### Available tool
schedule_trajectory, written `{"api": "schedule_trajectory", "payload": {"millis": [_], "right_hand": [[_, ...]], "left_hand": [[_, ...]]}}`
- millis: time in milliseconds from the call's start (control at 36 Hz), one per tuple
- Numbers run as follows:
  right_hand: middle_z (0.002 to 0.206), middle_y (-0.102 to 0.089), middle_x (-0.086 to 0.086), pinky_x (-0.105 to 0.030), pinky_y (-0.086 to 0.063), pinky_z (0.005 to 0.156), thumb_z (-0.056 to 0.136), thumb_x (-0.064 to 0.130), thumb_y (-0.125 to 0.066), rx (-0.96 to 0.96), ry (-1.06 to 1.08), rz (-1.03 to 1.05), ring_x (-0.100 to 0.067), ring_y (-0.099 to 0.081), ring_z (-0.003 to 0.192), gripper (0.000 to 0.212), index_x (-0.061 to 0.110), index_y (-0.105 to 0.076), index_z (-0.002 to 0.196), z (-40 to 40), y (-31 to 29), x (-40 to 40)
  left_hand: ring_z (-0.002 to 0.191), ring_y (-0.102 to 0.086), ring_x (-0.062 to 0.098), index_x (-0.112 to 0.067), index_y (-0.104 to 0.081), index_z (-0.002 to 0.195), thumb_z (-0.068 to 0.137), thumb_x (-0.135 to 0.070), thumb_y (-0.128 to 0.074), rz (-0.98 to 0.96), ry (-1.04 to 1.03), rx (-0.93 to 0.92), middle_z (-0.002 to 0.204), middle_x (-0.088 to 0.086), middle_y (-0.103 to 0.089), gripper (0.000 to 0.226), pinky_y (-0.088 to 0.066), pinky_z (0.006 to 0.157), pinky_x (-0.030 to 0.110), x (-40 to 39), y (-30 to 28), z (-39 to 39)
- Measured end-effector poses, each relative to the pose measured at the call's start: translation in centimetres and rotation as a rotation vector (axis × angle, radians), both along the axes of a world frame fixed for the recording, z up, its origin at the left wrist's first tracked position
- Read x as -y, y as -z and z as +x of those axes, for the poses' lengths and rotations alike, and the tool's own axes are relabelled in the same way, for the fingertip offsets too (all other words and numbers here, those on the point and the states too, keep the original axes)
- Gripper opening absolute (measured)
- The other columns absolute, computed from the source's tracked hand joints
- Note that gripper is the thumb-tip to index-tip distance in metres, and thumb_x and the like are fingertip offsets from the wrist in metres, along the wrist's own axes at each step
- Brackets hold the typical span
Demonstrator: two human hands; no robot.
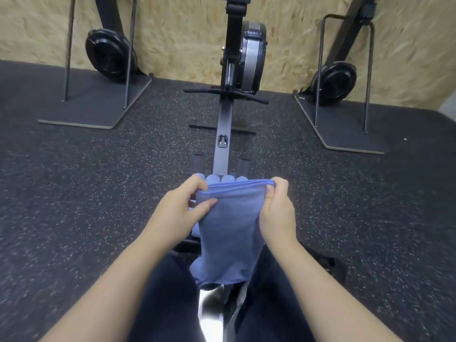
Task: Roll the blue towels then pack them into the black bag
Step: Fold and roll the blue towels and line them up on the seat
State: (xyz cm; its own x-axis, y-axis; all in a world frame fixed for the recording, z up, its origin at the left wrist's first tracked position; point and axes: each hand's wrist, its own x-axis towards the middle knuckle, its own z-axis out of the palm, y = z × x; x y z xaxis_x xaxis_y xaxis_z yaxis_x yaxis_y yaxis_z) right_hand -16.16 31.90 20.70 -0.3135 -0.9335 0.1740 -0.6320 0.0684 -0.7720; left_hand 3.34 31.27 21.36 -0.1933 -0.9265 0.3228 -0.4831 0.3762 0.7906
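**Towel held up by its top corners**

The left hand [183, 208] pinches the top left corner of a blue towel [229, 233], thumb in front and fingers curled behind. The right hand [276, 206] grips the top right corner, fingers wrapped over the hem. The towel hangs below both grips, its top edge stretched level between them. Its long axis runs down toward the person's lap, and the loose lower end lies over the rail [223, 149] between the legs. Rolled towels [223, 179] sit in a row just beyond the top edge.
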Motion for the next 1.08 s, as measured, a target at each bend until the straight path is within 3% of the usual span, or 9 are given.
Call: {"api": "schedule_trajectory", "payload": {"millis": [56,139,222,278,389,472,722,944,1083], "right_hand": [[0.095,-0.053,-0.002,-0.035,-0.034,0.071,0.104,0.028,-0.026,-0.001,0.006,0.008,-0.032,-0.053,0.091,0.027,0.017,-0.039,0.124,0.1,0.2,0.8],[0.099,-0.056,-0.005,-0.036,-0.034,0.072,0.103,0.027,-0.028,-0.025,0.007,0.027,-0.035,-0.054,0.095,0.027,0.016,-0.040,0.124,0.1,0.7,2.1],[0.095,-0.053,-0.001,-0.036,-0.033,0.070,0.103,0.025,-0.029,-0.045,0.003,0.024,-0.035,-0.055,0.092,0.026,0.016,-0.042,0.123,-0.1,1.2,3.5],[0.098,-0.055,-0.003,-0.035,-0.034,0.070,0.103,0.024,-0.031,-0.054,0.004,-0.001,-0.032,-0.054,0.093,0.025,0.015,-0.045,0.121,-0.2,1.5,4.5],[0.100,-0.056,0.000,-0.034,-0.034,0.071,0.102,0.024,-0.033,-0.041,0.002,-0.024,-0.028,-0.053,0.094,0.024,0.016,-0.048,0.119,-0.3,2.0,6.6],[0.097,-0.059,-0.003,-0.035,-0.035,0.069,0.102,0.026,-0.034,-0.041,-0.003,-0.018,-0.030,-0.054,0.090,0.024,0.017,-0.049,0.118,-0.5,2.5,8.0],[0.086,-0.057,-0.001,-0.042,-0.043,0.072,0.102,0.028,-0.034,-0.032,-0.002,0.014,-0.037,-0.056,0.085,0.025,0.017,-0.048,0.120,-0.2,4.0,13.1],[0.088,-0.056,0.003,-0.036,-0.032,0.067,0.102,0.028,-0.036,-0.053,-0.016,0.035,-0.030,-0.053,0.083,0.022,0.018,-0.050,0.116,-0.9,5.6,18.2],[0.081,-0.063,0.000,-0.038,-0.050,0.068,0.101,0.029,-0.039,0.048,-0.032,0.040,-0.021,-0.065,0.064,0.015,0.024,-0.051,0.108,-1.3,7.3,21.6]], "left_hand": [[0.059,-0.043,0.010,-0.033,-0.045,0.080,0.085,-0.020,-0.069,0.023,-0.021,-0.026,0.070,0.002,-0.054,0.028,-0.040,0.062,0.030,0.9,0.5,-0.1],[0.061,-0.044,0.014,-0.039,-0.046,0.085,0.085,-0.020,-0.067,0.076,-0.014,-0.098,0.072,0.001,-0.053,0.028,-0.043,0.065,0.039,2.4,1.2,0.0],[0.068,-0.055,0.010,-0.049,-0.051,0.102,0.087,-0.007,-0.066,0.179,0.026,-0.282,0.076,-0.003,-0.065,0.047,-0.047,0.073,0.037,3.7,1.5,-0.1],[0.073,-0.060,0.010,-0.044,-0.053,0.109,0.087,0.001,-0.064,0.245,0.000,-0.342,0.083,-0.002,-0.072,0.051,-0.049,0.077,0.038,4.6,1.6,-0.2],[0.076,-0.062,0.013,-0.022,-0.065,0.095,0.085,0.003,-0.065,0.262,-0.068,-0.395,0.082,-0.008,-0.073,0.027,-0.050,0.071,0.031,6.8,2.2,-0.1],[0.062,-0.055,0.004,-0.018,-0.066,0.088,0.086,0.003,-0.064,0.244,-0.091,-0.406,0.071,-0.013,-0.067,0.021,-0.046,0.056,0.018,8.6,3.0,-0.1],[0.061,-0.049,-0.001,-0.034,-0.055,0.085,0.096,-0.005,-0.049,0.313,-0.070,-0.494,0.066,-0.020,-0.057,0.032,-0.052,0.056,0.029,13.3,4.8,-1.4],[0.061,-0.049,0.002,-0.038,-0.056,0.080,0.095,-0.011,-0.054,0.306,-0.118,-0.458,0.067,-0.014,-0.057,0.031,-0.052,0.052,0.027,18.8,6.9,-1.4],[0.065,-0.054,-0.002,-0.031,-0.057,0.084,0.095,-0.010,-0.055,0.311,-0.166,-0.467,0.071,-0.019,-0.060,0.024,-0.055,0.054,0.024,22.3,8.4,-1.9]]}}
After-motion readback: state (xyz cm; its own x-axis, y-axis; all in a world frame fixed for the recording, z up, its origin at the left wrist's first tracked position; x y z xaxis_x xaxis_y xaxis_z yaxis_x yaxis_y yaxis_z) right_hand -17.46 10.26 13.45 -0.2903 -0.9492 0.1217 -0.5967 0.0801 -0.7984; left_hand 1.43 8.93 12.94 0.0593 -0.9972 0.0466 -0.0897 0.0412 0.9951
